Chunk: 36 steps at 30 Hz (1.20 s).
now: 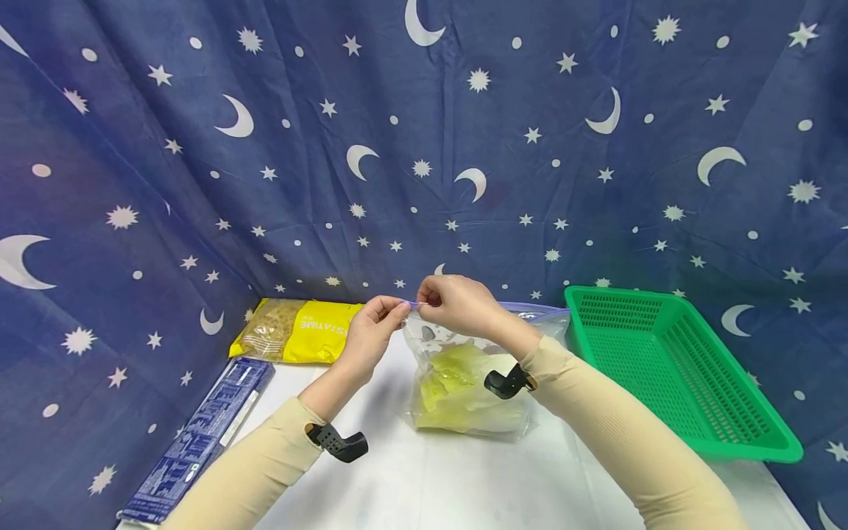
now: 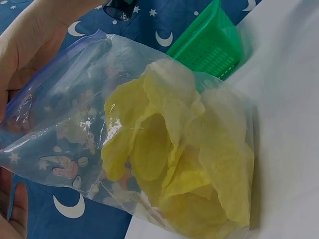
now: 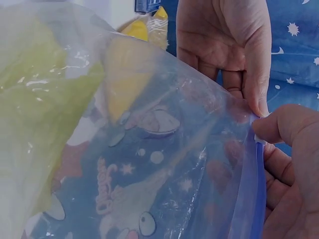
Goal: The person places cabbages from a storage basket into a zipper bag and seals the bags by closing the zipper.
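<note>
A clear zip bag with a purple top strip stands upright on the white table. Pale yellow-green cabbage leaves fill its lower part. My left hand pinches the bag's left top corner between thumb and finger. Right beside it, my right hand has reached across the bag's top and pinches the small white zip slider at that same end of the strip. In the right wrist view, both thumbs meet at the slider. Printed cartoon figures show on the bag's wall.
A green plastic basket stands right of the bag. At the back left lies a yellow pasta packet, with a long blue box in front of it along the left edge. A blue star-and-moon curtain hangs behind the table.
</note>
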Tool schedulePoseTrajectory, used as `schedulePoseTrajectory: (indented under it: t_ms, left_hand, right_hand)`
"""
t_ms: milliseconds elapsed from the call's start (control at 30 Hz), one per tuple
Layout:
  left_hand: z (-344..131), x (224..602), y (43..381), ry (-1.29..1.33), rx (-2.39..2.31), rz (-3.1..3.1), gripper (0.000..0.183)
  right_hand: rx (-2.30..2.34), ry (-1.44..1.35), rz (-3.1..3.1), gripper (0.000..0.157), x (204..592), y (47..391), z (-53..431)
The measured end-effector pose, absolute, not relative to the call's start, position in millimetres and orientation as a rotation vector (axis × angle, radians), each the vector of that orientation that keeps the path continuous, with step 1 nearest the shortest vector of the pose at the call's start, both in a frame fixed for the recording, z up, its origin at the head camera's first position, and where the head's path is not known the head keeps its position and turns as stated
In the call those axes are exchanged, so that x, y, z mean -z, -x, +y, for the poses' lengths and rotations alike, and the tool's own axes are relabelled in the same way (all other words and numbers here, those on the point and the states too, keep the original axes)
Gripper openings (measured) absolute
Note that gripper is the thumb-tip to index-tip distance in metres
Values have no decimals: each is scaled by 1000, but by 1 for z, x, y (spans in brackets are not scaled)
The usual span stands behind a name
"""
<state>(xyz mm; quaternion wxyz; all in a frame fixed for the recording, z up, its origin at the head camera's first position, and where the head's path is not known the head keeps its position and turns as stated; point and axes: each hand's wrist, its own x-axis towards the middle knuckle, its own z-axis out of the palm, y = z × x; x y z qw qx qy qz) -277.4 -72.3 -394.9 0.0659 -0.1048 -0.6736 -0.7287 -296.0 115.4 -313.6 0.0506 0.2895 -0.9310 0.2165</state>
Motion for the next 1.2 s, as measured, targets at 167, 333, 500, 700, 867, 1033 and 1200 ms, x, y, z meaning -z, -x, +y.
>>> schedulePoseTrajectory:
  t_ms: [167, 333, 500, 700, 867, 1033, 1200]
  left_hand:
    - [-71, 395, 277, 308, 2188, -2029, 21]
    - [-71, 396, 276, 306, 2174, -2022, 19]
    - [-71, 396, 276, 315, 2172, -2021, 19]
    - [-72, 395, 276, 307, 2175, -2028, 19]
    - [-73, 396, 276, 304, 2178, -2033, 19]
    - [-73, 395, 275, 310, 2184, -2034, 20]
    - [-73, 395, 275, 316, 2187, -2025, 19]
  right_hand:
    - [-636, -889, -2826, 5, 314, 294, 118]
    - [-619, -915, -2818, 4, 313, 293, 122]
    - [-597, -924, -2820, 5, 313, 292, 126]
    - [-557, -937, -2824, 6, 312, 291, 130]
    - [-542, -937, -2841, 7, 312, 291, 134]
    - [-543, -939, -2856, 7, 310, 288, 137]
    - [-535, -926, -2860, 7, 308, 286, 141]
